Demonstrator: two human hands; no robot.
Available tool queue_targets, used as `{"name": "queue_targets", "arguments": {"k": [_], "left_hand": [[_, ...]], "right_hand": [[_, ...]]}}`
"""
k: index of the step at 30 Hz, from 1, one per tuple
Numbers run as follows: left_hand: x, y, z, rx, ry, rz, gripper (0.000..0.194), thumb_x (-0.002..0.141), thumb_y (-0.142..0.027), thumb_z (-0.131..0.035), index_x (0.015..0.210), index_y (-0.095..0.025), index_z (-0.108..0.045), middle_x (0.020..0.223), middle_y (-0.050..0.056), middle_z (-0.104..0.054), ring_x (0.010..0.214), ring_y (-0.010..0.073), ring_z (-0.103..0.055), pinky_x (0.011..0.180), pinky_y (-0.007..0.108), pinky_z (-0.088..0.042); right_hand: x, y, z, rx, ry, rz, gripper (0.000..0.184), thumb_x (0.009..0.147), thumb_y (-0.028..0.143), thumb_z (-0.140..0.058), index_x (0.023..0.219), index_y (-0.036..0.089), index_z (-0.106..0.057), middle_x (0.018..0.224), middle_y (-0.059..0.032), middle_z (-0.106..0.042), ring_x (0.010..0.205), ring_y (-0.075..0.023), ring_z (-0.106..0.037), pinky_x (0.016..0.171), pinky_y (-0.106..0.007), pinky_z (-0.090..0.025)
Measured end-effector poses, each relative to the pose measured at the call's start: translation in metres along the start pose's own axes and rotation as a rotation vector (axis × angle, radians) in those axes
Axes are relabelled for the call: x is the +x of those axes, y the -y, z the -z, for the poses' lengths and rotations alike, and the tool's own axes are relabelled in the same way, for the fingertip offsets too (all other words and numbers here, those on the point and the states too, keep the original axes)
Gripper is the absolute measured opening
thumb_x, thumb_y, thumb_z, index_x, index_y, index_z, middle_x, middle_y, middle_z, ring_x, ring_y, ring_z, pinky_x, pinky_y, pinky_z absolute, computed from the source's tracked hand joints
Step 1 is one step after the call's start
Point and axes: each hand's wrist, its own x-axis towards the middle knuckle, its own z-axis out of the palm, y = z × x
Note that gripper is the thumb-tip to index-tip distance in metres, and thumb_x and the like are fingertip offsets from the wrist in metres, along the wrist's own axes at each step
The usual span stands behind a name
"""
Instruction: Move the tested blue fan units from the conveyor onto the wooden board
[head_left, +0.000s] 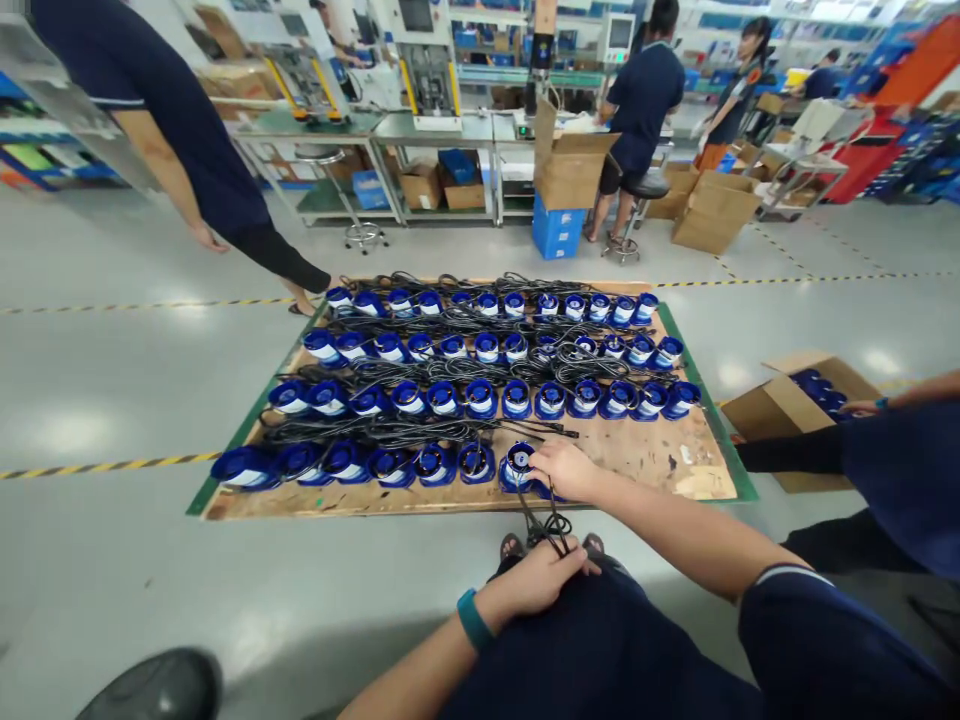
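Observation:
My right hand (564, 468) reaches out to the near row and grips a blue round device (517, 464) standing on the wooden board (645, 455). My left hand (538, 578), with a teal band on the wrist, is closed on the black cable bundle (551, 528) that hangs from that device near my knees. Several rows of the same blue devices (480, 398) with black cords (420, 430) fill the board.
A person in dark clothes stands at the board's far left corner (187, 150). Another person's arm (911, 392) reaches into an open cardboard box (780, 405) of blue devices at right. Benches, stools, boxes and more workers line the back.

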Motion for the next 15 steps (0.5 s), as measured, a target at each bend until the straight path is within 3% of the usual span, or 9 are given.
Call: {"name": "queue_targets", "arguments": {"k": [5, 10, 15], "left_hand": [[-0.001, 0.001, -0.002, -0.143, -0.139, 0.053, 0.045, 0.096, -0.058, -0.046, 0.087, -0.019, -0.066, 0.106, 0.009, -0.076, 0.104, 0.0235, -0.066, 0.101, 0.036, -0.044], [0.003, -0.002, -0.006, -0.127, -0.285, 0.081, 0.056, 0.097, -0.059, -0.040, 0.079, -0.019, -0.074, 0.103, 0.008, -0.076, 0.102, 0.0249, -0.060, 0.105, 0.039, -0.038], [0.011, -0.001, -0.020, -0.477, -0.347, 0.104, 0.045, 0.091, -0.060, -0.053, 0.076, -0.019, -0.064, 0.085, 0.008, -0.077, 0.094, 0.0263, -0.067, 0.101, 0.042, -0.044]], "right_hand": [[0.008, -0.010, -0.014, -0.082, 0.098, 0.049, 0.035, 0.106, 0.041, -0.044, 0.097, 0.015, -0.066, 0.090, -0.0105, -0.068, 0.090, -0.0226, -0.055, 0.080, -0.035, -0.035], [0.018, -0.016, -0.017, -0.107, 0.113, 0.069, 0.030, 0.107, 0.033, -0.043, 0.105, 0.015, -0.066, 0.094, -0.0121, -0.067, 0.095, -0.0239, -0.051, 0.083, -0.037, -0.032], [0.019, -0.020, -0.015, -0.135, 0.101, 0.097, 0.025, 0.106, 0.025, -0.041, 0.113, 0.015, -0.063, 0.096, -0.0121, -0.066, 0.094, -0.0243, -0.049, 0.084, -0.039, -0.031]]}}
